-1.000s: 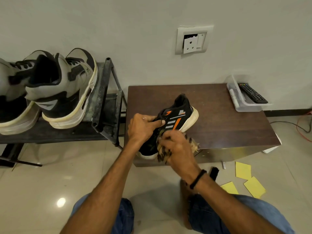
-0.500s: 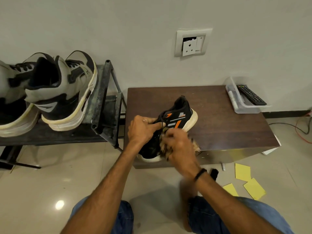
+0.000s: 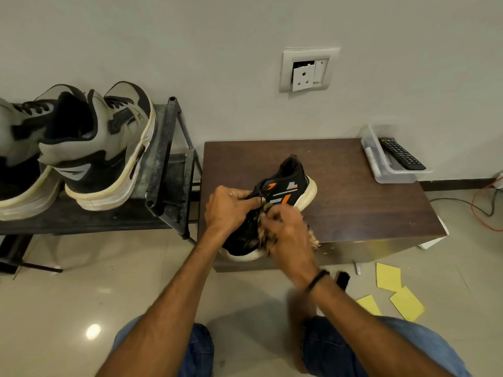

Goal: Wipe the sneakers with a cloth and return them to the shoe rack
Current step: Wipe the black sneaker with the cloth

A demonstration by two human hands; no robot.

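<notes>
You are working at the centre of the frame, where the black sneaker (image 3: 285, 180) is sitting on the front left part of the dark wooden table (image 3: 353, 186). Its long axis is running diagonally: the toe is pointing to the lower left, toward you, and is reaching the table's front edge, while the heel is pointing to the upper right, toward the wall. The side that is facing you is showing orange and grey stripes above a white sole; no brand name or lettering on it is readable. Your left hand (image 3: 228, 208) is gripping the sneaker at the lace area with curled fingers. Your right hand (image 3: 285, 235) is clutching a bunched, spotted tan cloth (image 3: 265, 238) and is pressing it against the sneaker's near side, just beside your left hand. At the left of the frame, a pair of grey and black sneakers (image 3: 109, 148) is standing on the dark metal shoe rack (image 3: 163, 159), heels toward you; the pale mark on the nearer one's side is carrying no readable text. At the right, a remote control (image 3: 401, 153) is lying in a clear container (image 3: 392, 172); its key labels are too small to read.
</notes>
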